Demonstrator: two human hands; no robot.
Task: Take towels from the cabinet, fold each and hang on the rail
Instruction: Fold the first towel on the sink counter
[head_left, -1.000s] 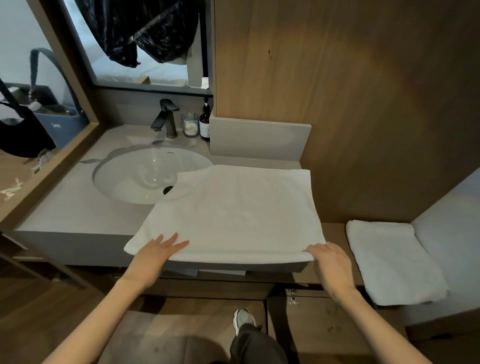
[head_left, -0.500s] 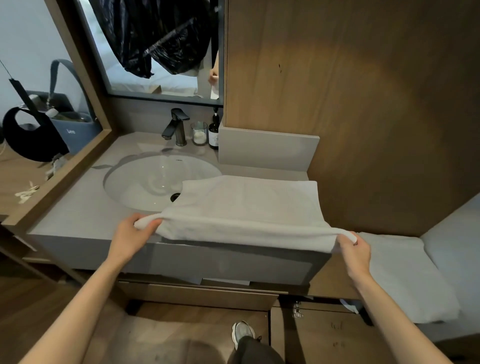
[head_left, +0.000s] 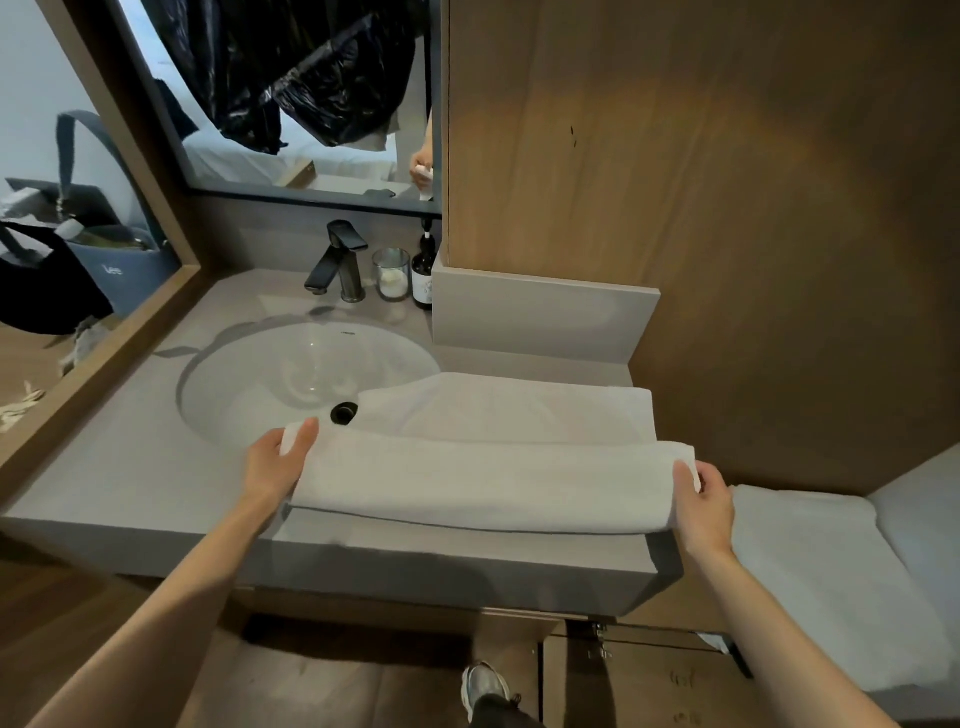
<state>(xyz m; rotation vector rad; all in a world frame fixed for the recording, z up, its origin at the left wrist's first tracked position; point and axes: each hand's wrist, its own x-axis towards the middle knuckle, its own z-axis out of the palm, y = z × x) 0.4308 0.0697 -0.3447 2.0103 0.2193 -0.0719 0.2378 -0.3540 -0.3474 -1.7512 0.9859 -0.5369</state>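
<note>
Both forearms reached forward, bare, with the wrists held low over the front edge of the worktop (head_left: 130, 467). The left hand (head_left: 275, 467) pinched the towel's (head_left: 488, 478) left corner, thumb laid on top and fingers tucked beneath the cloth. The right hand (head_left: 704, 501) pinched the right corner in the same way, its thumb curled over the edge. Between them the near part of the towel was raised in a soft roll, while its far part lay flat on the worktop, one corner lapping over the rim of the basin (head_left: 291, 384). The towel was white, thick and nappy. The worktop was smooth matt grey, the oval basin glossy white, the faucet (head_left: 337, 260) dark metal. A second white towel (head_left: 831, 582) lay folded on a ledge to the right.
</note>
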